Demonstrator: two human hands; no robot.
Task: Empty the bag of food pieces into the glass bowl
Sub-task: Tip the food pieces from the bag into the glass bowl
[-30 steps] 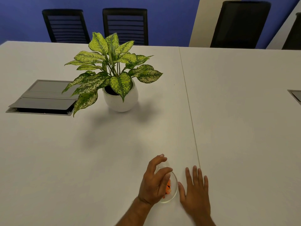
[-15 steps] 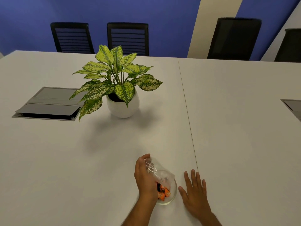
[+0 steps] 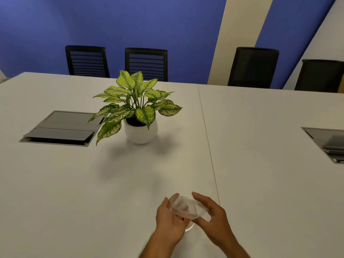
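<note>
A clear plastic bag (image 3: 186, 208) hangs crumpled between both hands, just above the glass bowl (image 3: 189, 227). My left hand (image 3: 169, 218) grips the bag's left side and my right hand (image 3: 212, 216) pinches its right side. Only a sliver of the bowl's rim shows beneath the hands, near the table's front edge. A small spot of orange food (image 3: 183, 219) peeks out under the bag. The rest of the bowl's contents is hidden by the hands and bag.
A potted plant in a white pot (image 3: 140, 132) stands mid-table beyond the hands. A grey cable hatch (image 3: 59, 129) is set into the table at left, another hatch (image 3: 329, 144) at right. Black chairs (image 3: 146, 64) line the far edge.
My right hand has lifted off the table and taken hold of the bag's right side. The bag has risen off the bowl. The camera has tilted upward.
</note>
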